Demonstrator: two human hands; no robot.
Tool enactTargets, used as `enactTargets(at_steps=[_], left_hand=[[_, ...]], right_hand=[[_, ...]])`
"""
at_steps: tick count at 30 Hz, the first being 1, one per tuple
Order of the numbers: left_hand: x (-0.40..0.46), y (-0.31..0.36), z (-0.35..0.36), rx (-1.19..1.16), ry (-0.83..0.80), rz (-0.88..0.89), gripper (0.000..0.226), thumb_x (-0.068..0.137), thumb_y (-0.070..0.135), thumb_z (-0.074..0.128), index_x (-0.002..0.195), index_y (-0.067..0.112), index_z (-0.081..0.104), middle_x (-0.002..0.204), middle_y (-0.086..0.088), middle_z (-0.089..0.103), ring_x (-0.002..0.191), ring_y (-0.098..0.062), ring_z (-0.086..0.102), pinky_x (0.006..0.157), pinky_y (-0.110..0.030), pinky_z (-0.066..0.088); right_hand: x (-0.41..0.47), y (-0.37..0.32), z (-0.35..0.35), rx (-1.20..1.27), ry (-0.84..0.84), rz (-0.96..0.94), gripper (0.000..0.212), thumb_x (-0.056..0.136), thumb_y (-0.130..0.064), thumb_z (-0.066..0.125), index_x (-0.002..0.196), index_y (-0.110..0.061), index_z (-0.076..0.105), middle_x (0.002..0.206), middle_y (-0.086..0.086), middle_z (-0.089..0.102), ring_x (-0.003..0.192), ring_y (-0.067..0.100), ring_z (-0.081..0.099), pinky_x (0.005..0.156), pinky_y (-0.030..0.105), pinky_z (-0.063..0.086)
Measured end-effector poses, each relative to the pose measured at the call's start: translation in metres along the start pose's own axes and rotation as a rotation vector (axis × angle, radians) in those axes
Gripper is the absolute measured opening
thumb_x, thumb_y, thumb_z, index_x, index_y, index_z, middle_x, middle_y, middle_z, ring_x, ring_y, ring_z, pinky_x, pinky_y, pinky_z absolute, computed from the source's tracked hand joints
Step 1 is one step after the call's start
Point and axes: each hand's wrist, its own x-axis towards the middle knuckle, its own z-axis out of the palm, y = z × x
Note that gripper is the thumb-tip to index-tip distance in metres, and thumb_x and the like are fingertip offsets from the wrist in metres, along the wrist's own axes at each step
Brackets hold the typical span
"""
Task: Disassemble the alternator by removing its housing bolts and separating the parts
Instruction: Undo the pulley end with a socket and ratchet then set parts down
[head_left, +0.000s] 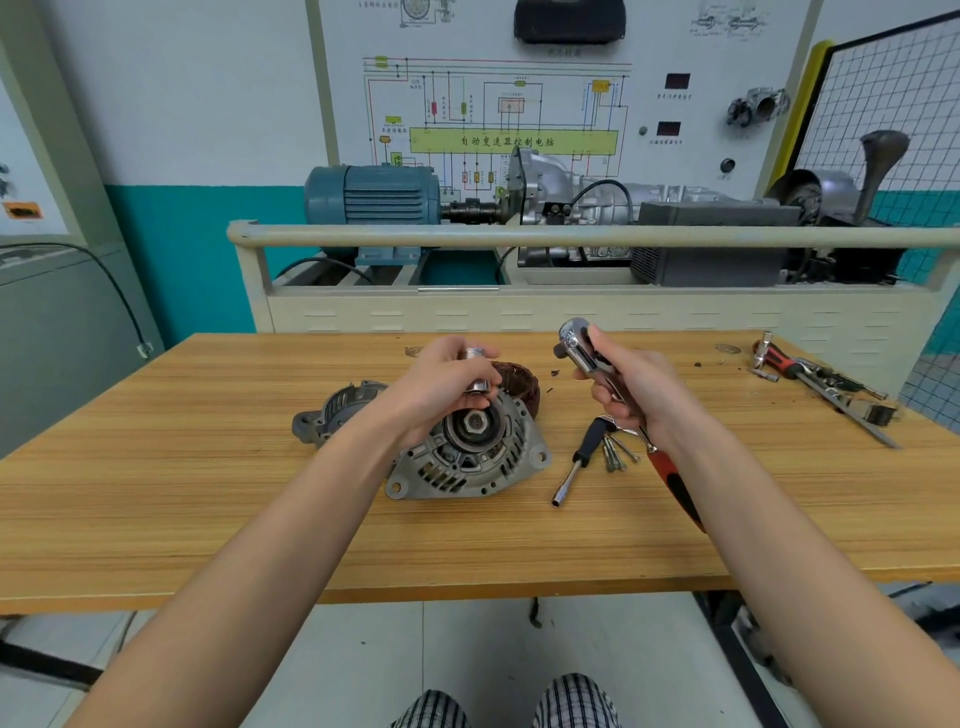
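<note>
**Socket picked for the pulley nut**

Socket (477, 370) sits pinched in the left hand (448, 382), just above the alternator's front housing (470, 460) on the bench (218, 499), likely to match the hex nut (476, 420). We see the right hand (631, 387) gripping the ratchet (589, 353), head up, w/ handle trailing down. Rear cover (337, 410), stator (522, 382) and pulled bolts (615, 452) lie nearby; both forearms reach in, wrists bent inward.
</note>
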Motion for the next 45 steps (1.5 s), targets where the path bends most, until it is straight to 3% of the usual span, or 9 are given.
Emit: enactTargets(at_steps=[5, 11, 16, 20, 24, 31, 37, 41, 45], left_hand=[[0.000, -0.003, -0.002, 0.282, -0.087, 0.106, 0.036, 0.090, -0.005, 0.057, 0.124, 0.004, 0.052, 0.099, -0.004, 0.064, 0.087, -0.014, 0.063, 0.082, -0.022, 0.054], [0.002, -0.004, -0.003, 0.246, -0.060, 0.131, 0.045, 0.083, -0.005, 0.067, 0.123, 0.009, 0.053, 0.100, -0.003, 0.071, 0.094, -0.015, 0.068, 0.088, -0.030, 0.054], [0.001, -0.009, -0.008, 0.269, -0.017, 0.172, 0.045, 0.073, -0.008, 0.076, 0.107, 0.011, 0.055, 0.095, -0.003, 0.075, 0.091, -0.016, 0.071, 0.087, -0.032, 0.055], [0.000, -0.017, -0.009, 0.415, -0.048, 0.206, 0.041, 0.070, -0.005, 0.079, 0.097, 0.010, 0.052, 0.098, 0.001, 0.075, 0.094, -0.015, 0.070, 0.082, -0.023, 0.053], [0.000, -0.026, -0.010, 0.507, -0.056, 0.260, 0.044, 0.066, -0.002, 0.084, 0.085, 0.015, 0.048, 0.093, 0.002, 0.075, 0.098, -0.010, 0.069, 0.089, -0.022, 0.042], [-0.004, -0.034, -0.016, 0.691, 0.017, 0.360, 0.045, 0.060, 0.005, 0.089, 0.081, 0.024, 0.054, 0.099, -0.002, 0.067, 0.098, -0.019, 0.061, 0.091, -0.043, 0.049], [-0.009, -0.038, -0.016, 0.832, 0.068, 0.479, 0.037, 0.064, 0.015, 0.087, 0.093, 0.025, 0.067, 0.090, 0.025, 0.052, 0.100, -0.012, 0.048, 0.096, -0.040, 0.038], [-0.007, -0.043, -0.012, 0.970, 0.005, 0.540, 0.040, 0.069, 0.020, 0.084, 0.105, 0.029, 0.071, 0.094, 0.020, 0.050, 0.106, -0.008, 0.039, 0.092, -0.034, 0.026], [-0.005, -0.044, -0.009, 0.915, -0.023, 0.530, 0.046, 0.075, 0.012, 0.080, 0.118, 0.023, 0.067, 0.099, 0.013, 0.049, 0.102, -0.010, 0.045, 0.096, -0.037, 0.039]], right_hand=[[0.007, -0.003, -0.009, -0.028, 0.040, -0.018, 0.057, 0.084, -0.059, 0.059, 0.085, -0.004, 0.072, 0.052, 0.001, 0.054, 0.038, 0.009, 0.037, 0.034, 0.019, 0.025], [0.011, -0.002, -0.015, -0.001, 0.048, -0.005, 0.059, 0.087, -0.057, 0.058, 0.095, 0.000, 0.069, 0.053, 0.001, 0.053, 0.038, 0.009, 0.036, 0.034, 0.019, 0.025], [0.011, 0.000, -0.013, 0.000, 0.054, 0.000, 0.060, 0.086, -0.057, 0.059, 0.097, 0.001, 0.069, 0.054, 0.001, 0.053, 0.038, 0.009, 0.036, 0.035, 0.019, 0.025], [0.008, 0.000, -0.004, -0.025, -0.004, -0.005, 0.056, 0.085, -0.058, 0.059, 0.091, -0.003, 0.071, 0.053, -0.001, 0.054, 0.039, 0.008, 0.038, 0.035, 0.018, 0.026], [0.005, 0.000, 0.012, -0.069, -0.074, 0.008, 0.062, 0.077, -0.063, 0.062, 0.087, -0.003, 0.072, 0.051, -0.001, 0.054, 0.038, 0.008, 0.037, 0.035, 0.019, 0.025], [-0.002, 0.006, 0.029, -0.107, -0.173, 0.032, 0.057, 0.069, -0.065, 0.064, 0.078, -0.009, 0.071, 0.051, -0.001, 0.054, 0.038, 0.010, 0.037, 0.036, 0.019, 0.025], [-0.006, 0.008, 0.036, -0.103, -0.200, 0.037, 0.052, 0.071, -0.064, 0.064, 0.072, -0.013, 0.073, 0.052, -0.001, 0.053, 0.038, 0.010, 0.037, 0.035, 0.019, 0.026], [-0.008, 0.009, 0.037, -0.108, -0.191, 0.036, 0.050, 0.073, -0.065, 0.065, 0.061, -0.017, 0.073, 0.052, 0.000, 0.053, 0.038, 0.011, 0.037, 0.035, 0.019, 0.025], [-0.009, 0.009, 0.035, -0.110, -0.171, 0.046, 0.051, 0.076, -0.063, 0.064, 0.059, -0.016, 0.071, 0.051, 0.000, 0.051, 0.037, 0.011, 0.036, 0.035, 0.019, 0.024]])
